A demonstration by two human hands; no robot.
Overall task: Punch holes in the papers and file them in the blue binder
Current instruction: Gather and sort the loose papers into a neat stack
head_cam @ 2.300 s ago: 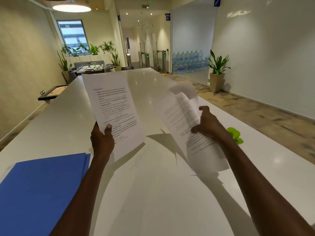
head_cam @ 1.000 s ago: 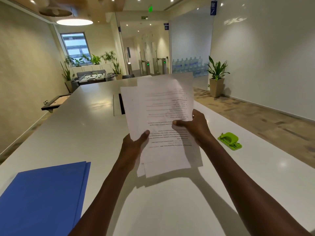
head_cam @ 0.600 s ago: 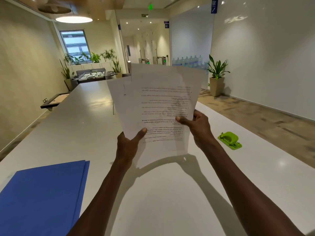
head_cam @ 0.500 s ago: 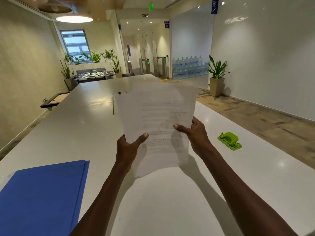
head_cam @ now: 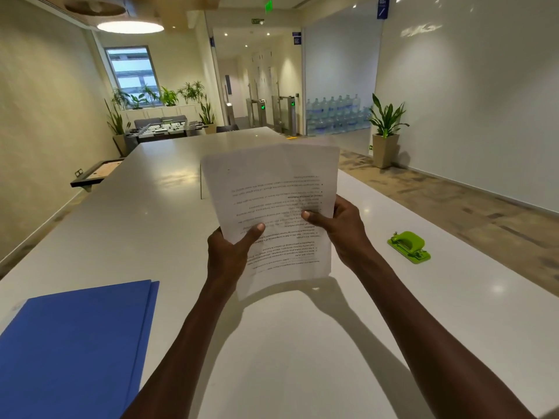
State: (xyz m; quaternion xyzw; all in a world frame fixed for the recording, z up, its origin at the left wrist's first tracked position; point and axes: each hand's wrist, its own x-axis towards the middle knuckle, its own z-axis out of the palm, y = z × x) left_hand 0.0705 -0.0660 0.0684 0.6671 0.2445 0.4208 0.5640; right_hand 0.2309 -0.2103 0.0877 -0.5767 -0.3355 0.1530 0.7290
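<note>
I hold a small stack of printed white papers [head_cam: 272, 189] upright above the white table [head_cam: 145, 225], the text upside down to me. My left hand [head_cam: 228, 252] grips the lower left edge, thumb on the front. My right hand [head_cam: 338, 228] grips the right edge, thumb across the page. The sheets overlap unevenly at the top and bottom. The closed blue binder [head_cam: 69, 349] lies flat at the near left of the table. A green hole punch [head_cam: 408, 246] sits on the table to the right of my right hand.
The long table runs away from me, with a dark slot [head_cam: 201, 184] in its middle behind the papers. A potted plant [head_cam: 385, 131] stands on the floor at the right. A foosball table [head_cam: 166, 130] and more plants lie beyond the far end.
The two sheets, held apart in separate hands, have been brought together into one stack held by both hands. The stack has since dropped slightly and evened up.
</note>
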